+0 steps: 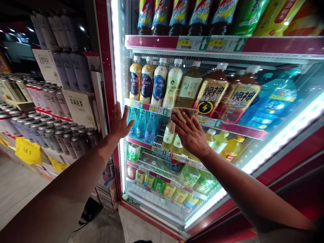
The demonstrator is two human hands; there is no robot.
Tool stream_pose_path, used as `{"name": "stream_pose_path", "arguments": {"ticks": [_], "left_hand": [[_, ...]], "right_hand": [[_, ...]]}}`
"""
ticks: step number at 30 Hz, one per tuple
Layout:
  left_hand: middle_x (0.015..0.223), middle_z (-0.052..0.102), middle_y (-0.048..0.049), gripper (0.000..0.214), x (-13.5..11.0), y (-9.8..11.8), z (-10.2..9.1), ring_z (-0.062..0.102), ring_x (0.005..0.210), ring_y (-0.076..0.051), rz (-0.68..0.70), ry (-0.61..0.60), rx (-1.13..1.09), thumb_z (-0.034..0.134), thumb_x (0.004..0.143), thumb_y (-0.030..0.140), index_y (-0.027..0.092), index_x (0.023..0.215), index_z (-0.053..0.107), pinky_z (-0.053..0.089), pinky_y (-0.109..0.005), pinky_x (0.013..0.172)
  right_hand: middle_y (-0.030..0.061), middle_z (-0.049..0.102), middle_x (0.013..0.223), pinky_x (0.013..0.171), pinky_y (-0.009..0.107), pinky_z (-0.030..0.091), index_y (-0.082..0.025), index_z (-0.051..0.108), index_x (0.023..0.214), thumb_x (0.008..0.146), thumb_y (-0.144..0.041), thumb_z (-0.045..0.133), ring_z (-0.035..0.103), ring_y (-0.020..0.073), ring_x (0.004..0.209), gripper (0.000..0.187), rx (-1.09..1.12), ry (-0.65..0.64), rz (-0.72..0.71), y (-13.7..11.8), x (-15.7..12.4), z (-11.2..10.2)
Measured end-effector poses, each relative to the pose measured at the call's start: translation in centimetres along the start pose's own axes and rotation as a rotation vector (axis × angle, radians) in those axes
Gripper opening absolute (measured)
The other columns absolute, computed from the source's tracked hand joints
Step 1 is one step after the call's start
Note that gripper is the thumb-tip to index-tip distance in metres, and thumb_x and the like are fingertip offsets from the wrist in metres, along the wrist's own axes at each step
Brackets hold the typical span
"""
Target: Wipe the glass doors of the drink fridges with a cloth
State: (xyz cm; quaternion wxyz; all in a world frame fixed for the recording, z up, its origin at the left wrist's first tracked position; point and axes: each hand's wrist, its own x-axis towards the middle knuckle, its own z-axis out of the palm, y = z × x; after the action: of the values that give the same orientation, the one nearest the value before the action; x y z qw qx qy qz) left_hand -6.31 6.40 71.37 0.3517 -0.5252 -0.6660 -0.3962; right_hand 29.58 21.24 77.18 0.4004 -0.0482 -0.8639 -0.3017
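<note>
**Soft cloth, flat hold on the cooler glass**

Head view: right hand (pixel 191 135) is pressing the brown cloth (pixel 186 110) against the glass front (pixel 162 135), fingers lying extended, not curling round it. Left hand (pixel 118 123) is spreading empty fingers by the red frame (pixel 107 67); can't tell contact. Cloth's looking light, limp, unbreakable, probably sliding easily; best holding: flat palm, centred.

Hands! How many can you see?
2: the left hand at the fridge's left edge, the right hand on the brown cloth.
</note>
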Motion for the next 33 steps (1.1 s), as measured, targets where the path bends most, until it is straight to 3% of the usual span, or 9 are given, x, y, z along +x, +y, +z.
{"name": "stream_pose_path", "arguments": {"ticks": [5, 12, 17, 21, 24, 29, 33], "left_hand": [[0.175, -0.008, -0.0181, 0.093, -0.3, 0.3, -0.1, -0.013, 0.160, -0.039, -0.032, -0.006, -0.018, 0.041, 0.096, 0.072, 0.013, 0.165, 0.024, 0.001, -0.068, 0.129], [0.176, -0.009, -0.0128, 0.095, -0.6, 1.5, -0.2, -0.013, 0.160, -0.041, -0.095, 0.004, -0.050, 0.040, 0.095, 0.075, 0.014, 0.165, 0.022, -0.001, -0.066, 0.129], [0.175, -0.007, -0.0180, 0.098, 0.0, 4.8, 0.2, -0.014, 0.161, -0.040, -0.067, 0.017, -0.042, 0.039, 0.094, 0.076, 0.014, 0.167, 0.017, -0.007, -0.070, 0.126], [0.177, 0.002, -0.0096, 0.089, 1.1, 8.5, 1.1, -0.009, 0.162, -0.038, 0.061, 0.027, -0.106, 0.042, 0.092, 0.076, 0.024, 0.164, 0.031, -0.008, -0.066, 0.127], [0.177, 0.006, -0.0070, 0.084, 1.5, 10.0, 1.8, -0.005, 0.162, -0.038, 0.075, 0.002, -0.145, 0.042, 0.092, 0.075, 0.028, 0.161, 0.039, -0.008, -0.067, 0.126], [0.177, 0.008, -0.0080, 0.086, 1.2, 9.0, 2.6, -0.004, 0.163, -0.037, 0.054, 0.005, -0.164, 0.043, 0.090, 0.077, 0.026, 0.158, 0.044, -0.010, -0.062, 0.128], [0.177, 0.005, -0.0080, 0.087, 0.9, 7.9, 3.1, -0.005, 0.163, -0.035, 0.070, 0.011, -0.156, 0.042, 0.090, 0.078, 0.025, 0.159, 0.043, -0.012, -0.059, 0.129]], "right_hand": [[-0.0039, 0.039, 0.167, 0.136, 0.051, 0.010, -0.031, 0.039, 0.161, 0.105, -0.022, 0.045, 0.015, 0.0218, 0.163, 0.057, 0.006, 0.030, 0.108, 1.0, -1.0, -0.8], [-0.0043, 0.045, 0.164, 0.137, 0.047, 0.009, -0.029, 0.044, 0.158, 0.106, -0.023, 0.046, 0.013, 0.0176, 0.163, 0.053, -0.032, 0.014, 0.054, 1.6, -3.0, -1.7], [-0.0033, 0.040, 0.167, 0.136, 0.051, 0.011, -0.029, 0.040, 0.161, 0.105, -0.020, 0.045, 0.008, 0.0196, 0.163, 0.057, -0.054, 0.061, 0.178, 2.4, -3.9, -2.4], [-0.0041, 0.040, 0.167, 0.136, 0.052, 0.010, -0.029, 0.041, 0.160, 0.105, -0.021, 0.045, 0.006, 0.0198, 0.163, 0.056, -0.040, 0.020, 0.139, 2.4, -5.3, -2.4], [-0.0044, 0.042, 0.166, 0.136, 0.049, 0.012, -0.028, 0.042, 0.159, 0.105, -0.022, 0.045, 0.010, 0.0190, 0.163, 0.054, -0.068, 0.011, 0.114, 3.2, -5.8, -3.0], [-0.0027, 0.041, 0.166, 0.135, 0.052, 0.018, -0.030, 0.036, 0.162, 0.105, -0.023, 0.045, 0.011, 0.0206, 0.163, 0.058, -0.112, 0.074, 0.228, 4.2, -6.9, -3.9], [-0.0029, 0.040, 0.167, 0.135, 0.054, 0.015, -0.031, 0.036, 0.162, 0.105, -0.022, 0.043, 0.011, 0.0220, 0.163, 0.058, -0.088, 0.046, 0.225, 4.1, -9.0, -3.8]]}}
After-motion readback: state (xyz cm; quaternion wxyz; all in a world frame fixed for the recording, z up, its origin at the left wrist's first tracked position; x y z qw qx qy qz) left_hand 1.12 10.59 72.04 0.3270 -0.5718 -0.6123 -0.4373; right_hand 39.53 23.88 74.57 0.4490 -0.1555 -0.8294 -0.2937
